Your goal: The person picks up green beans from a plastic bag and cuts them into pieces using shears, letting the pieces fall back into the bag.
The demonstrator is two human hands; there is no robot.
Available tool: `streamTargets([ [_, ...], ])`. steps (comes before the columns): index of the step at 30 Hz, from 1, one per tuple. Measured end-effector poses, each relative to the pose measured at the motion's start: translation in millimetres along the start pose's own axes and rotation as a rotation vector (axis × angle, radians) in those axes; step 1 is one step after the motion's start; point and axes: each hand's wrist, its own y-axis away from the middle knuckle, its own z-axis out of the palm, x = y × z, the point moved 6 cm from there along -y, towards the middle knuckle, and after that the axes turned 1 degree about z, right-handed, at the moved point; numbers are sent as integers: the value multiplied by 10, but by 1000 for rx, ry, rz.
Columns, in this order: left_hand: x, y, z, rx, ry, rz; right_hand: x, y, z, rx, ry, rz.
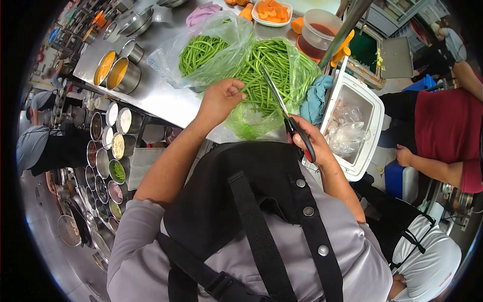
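My right hand [320, 143] grips a pair of scissors [276, 93] by its black and red handles, the long metal blades pointing away over the beans. To the left, my left hand [220, 100] is held with curled fingers at the near edge of the pile; whatever is between the fingertips is too small to make out. Long green beans [271, 65] fill an open clear plastic bag [307, 70] under the blades. A second clear bag [236, 31] with more green beans [201, 53] lies beside it on the steel table [166, 106].
Metal pots of orange liquid [123, 75] stand at left. Cut orange pieces [272, 11] and a tub of red liquid [318, 31] are at the back. A blue cloth [316, 100] lies by a white cooler [373, 108] holding plastic bags. People stand on both sides.
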Motion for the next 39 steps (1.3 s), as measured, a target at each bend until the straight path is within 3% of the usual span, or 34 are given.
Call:
streamTargets([
  [9, 60, -1, 10, -18, -76, 5, -3, -62, -1, 1, 21, -20],
  [14, 85, -75, 36, -48, -162, -16, 195, -78, -75, 163, 33, 114],
  [16, -46, -137, 151, -1, 757, -289, 219, -10, -69, 140, 22, 85],
  [17, -45, -185, 184, 2, 754, -295, 221, 38, -70, 117, 12, 54],
  [19, -48, -257, 237, 117, 1164, -326, 236, 122, -83, 75, -4, 88],
  [21, -13, -275, 291, 119, 1154, -304, 120, 169, -58, 20, -7, 3],
  [25, 34, -290, 396, 102, 1114, -275, -60, 198, -20, 23, 54, 39],
  [34, 143, -289, 429, 19, 939, -263, 133, 50, -47, 38, 31, 39],
  [36, 48, -344, 376, 59, 962, -215, 193, 53, -117, 206, 87, 102],
  [39, -115, -409, 279, 123, 1005, -209, 328, 172, -208, 212, 57, 130],
])
